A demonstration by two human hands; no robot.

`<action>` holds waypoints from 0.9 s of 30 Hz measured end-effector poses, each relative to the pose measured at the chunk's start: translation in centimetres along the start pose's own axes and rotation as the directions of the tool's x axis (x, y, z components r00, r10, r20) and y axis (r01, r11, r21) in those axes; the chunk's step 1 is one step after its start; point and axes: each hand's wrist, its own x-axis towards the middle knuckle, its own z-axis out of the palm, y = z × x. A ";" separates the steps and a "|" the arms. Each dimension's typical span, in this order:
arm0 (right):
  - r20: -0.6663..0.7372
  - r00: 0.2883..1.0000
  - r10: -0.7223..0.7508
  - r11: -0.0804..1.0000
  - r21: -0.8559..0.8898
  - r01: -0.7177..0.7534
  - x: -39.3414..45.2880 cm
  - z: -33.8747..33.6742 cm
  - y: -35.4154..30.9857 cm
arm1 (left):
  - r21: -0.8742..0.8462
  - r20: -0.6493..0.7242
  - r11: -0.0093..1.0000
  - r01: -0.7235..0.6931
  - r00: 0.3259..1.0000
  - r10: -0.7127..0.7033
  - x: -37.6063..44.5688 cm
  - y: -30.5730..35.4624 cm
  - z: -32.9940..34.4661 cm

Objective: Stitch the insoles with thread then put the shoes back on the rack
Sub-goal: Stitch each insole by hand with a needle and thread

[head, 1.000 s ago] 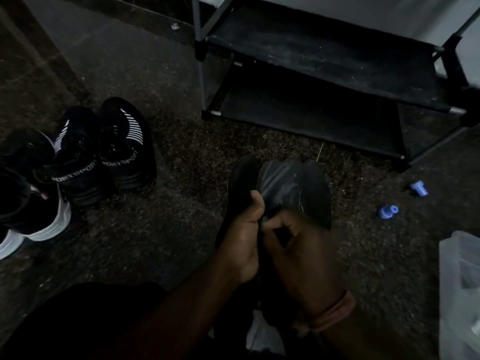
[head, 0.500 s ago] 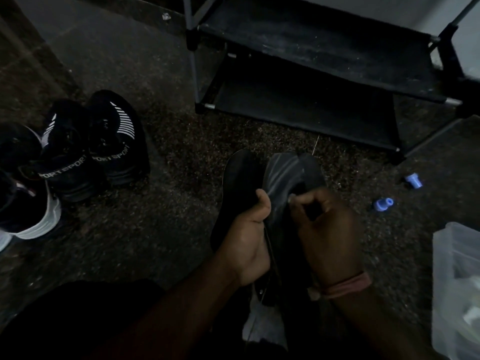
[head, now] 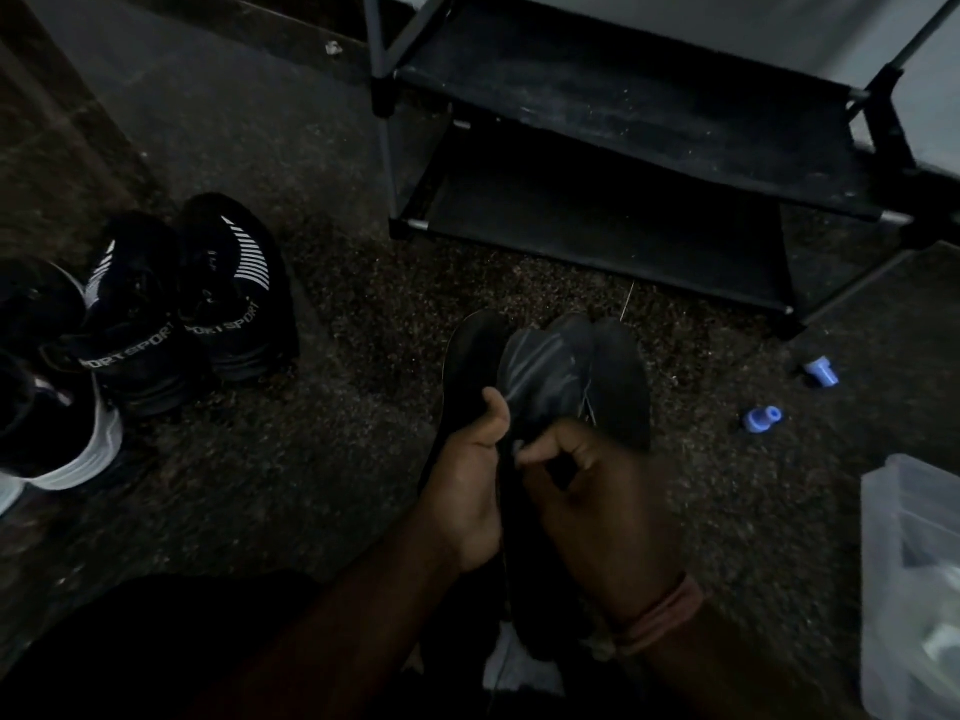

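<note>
Dark insoles (head: 550,371) held low over the floor (head: 332,433), in front of the rack (head: 623,148).

Left hand (head: 467,491) wrapped around the insoles' left edge, thumb pressed on top; right hand (head: 602,501) pinching something small at the middle, fingers curled, too dim to say whether needle or thread. Black sport shoes (head: 192,304) standing together off to the left, beside a white-soled shoe (head: 57,433). Two blue spools (head: 762,419) lying right of the insoles, near a clear plastic box (head: 914,579).
</note>
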 end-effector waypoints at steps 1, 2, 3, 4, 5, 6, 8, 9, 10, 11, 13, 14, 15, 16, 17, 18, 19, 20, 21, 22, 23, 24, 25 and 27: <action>0.023 0.999 0.028 0.999 0.045 -0.029 0.2 -0.1 0.1 | -0.013 -0.003 1.000 0.013 1.000 -0.014 0.0 0.1 0.0; 0.009 0.999 0.041 0.997 0.063 -0.042 0.5 -0.3 0.5 | -0.009 -0.009 1.000 0.027 1.000 -0.027 -0.1 -0.1 0.1; -0.039 0.999 0.026 0.998 0.053 -0.024 0.9 -0.7 0.8 | 0.005 -0.014 0.999 0.039 0.999 -0.039 -0.2 -0.4 0.4; -0.099 0.995 -0.005 1.000 0.013 0.007 1.2 -1.1 0.9 | 0.020 -0.019 0.999 0.047 0.999 -0.047 -0.3 -0.8 0.5; -0.144 0.989 -0.034 0.999 -0.030 0.030 1.4 -1.4 1.0 | 0.025 -0.020 0.998 0.056 0.998 -0.056 -0.3 -1.1 0.7; -0.165 0.985 -0.055 0.997 -0.057 0.046 1.4 -1.4 0.8 | 0.031 -0.024 0.997 0.065 0.998 -0.064 -0.5 -1.2 0.7; -0.122 0.990 -0.071 0.997 -0.045 0.066 0.9 -1.1 0.2 | 0.051 -0.059 0.997 0.061 0.997 -0.058 -0.6 -0.9 0.9; -0.058 0.997 -0.057 0.998 -0.005 0.056 0.6 -0.9 -0.2 | 0.061 -0.086 0.997 0.045 0.996 -0.040 -0.6 -0.5 0.8; 0.020 0.999 -0.037 0.999 0.038 0.036 0.4 -0.6 -0.4 | 0.066 -0.114 0.998 0.023 0.993 -0.015 -0.4 -0.1 0.7; 0.087 0.996 -0.029 0.997 0.068 0.023 0.2 -0.3 -0.5 | 0.073 -0.142 0.997 -0.003 0.990 0.014 -0.2 0.2 0.6; 0.124 0.992 -0.024 0.995 0.094 0.012 0.2 0.0 -0.4 | 0.125 -0.188 0.992 -0.030 0.981 0.054 0.1 0.3 0.4; 0.099 0.995 -0.016 0.995 0.096 0.006 0.3 -0.1 -0.1 | 0.149 -0.191 0.989 -0.020 0.980 0.049 -0.1 0.0 0.6; 0.052 0.999 -0.012 0.997 0.076 0.008 0.5 -0.3 0.1 | 0.148 -0.175 0.989 0.002 0.984 0.025 -0.3 -0.3 0.9; -0.006 1.000 -0.021 0.999 0.031 0.021 0.7 -0.5 0.4 | 0.133 -0.159 0.991 0.025 0.987 -0.004 -0.5 -0.8 1.0; -0.059 0.998 -0.036 0.999 -0.018 0.035 0.9 -0.7 0.7 | 0.113 -0.138 0.992 0.050 0.990 -0.034 -0.7 -1.2 1.1; -0.098 0.994 -0.043 0.998 -0.046 0.039 1.1 -0.9 0.9 | 0.098 -0.109 0.993 0.066 0.992 -0.055 -0.7 -1.5 1.0; -0.114 0.992 -0.045 0.998 -0.048 0.040 1.2 -1.1 1.0 | 0.087 -0.086 0.994 0.073 0.994 -0.065 -0.6 -1.6 0.7; -0.101 0.994 -0.044 0.999 -0.030 0.042 1.0 -1.1 0.9 | 0.079 -0.080 0.994 0.072 0.995 -0.065 -0.4 -1.5 0.6; -0.055 0.998 -0.035 0.999 0.001 0.035 0.8 -0.8 0.7 | 0.062 -0.093 0.996 0.059 0.994 -0.053 -0.1 -1.3 0.3; 0.017 1.000 -0.017 0.999 0.047 0.016 0.6 -0.5 0.3 | 0.059 -0.118 0.998 0.039 0.992 -0.032 0.2 -0.8 0.2; 0.090 0.996 0.000 0.997 0.082 -0.008 0.3 -0.1 0.0 | 0.069 -0.154 0.998 0.013 0.988 -0.002 0.4 -0.4 0.0; 0.132 0.991 0.004 0.995 0.095 -0.016 0.2 0.1 -0.2 | 0.101 -0.181 0.995 -0.012 0.983 0.030 0.5 -0.1 -0.2; 0.129 0.992 0.003 0.996 0.090 -0.014 0.2 0.1 -0.3 | 0.135 -0.192 0.991 -0.023 0.980 0.049 0.3 -0.1 -0.1; 0.022 1.000 0.021 0.999 0.042 -0.022 0.7 -0.5 0.3 | 0.142 -0.174 0.990 0.014 0.985 0.011 -0.3 -0.9 0.4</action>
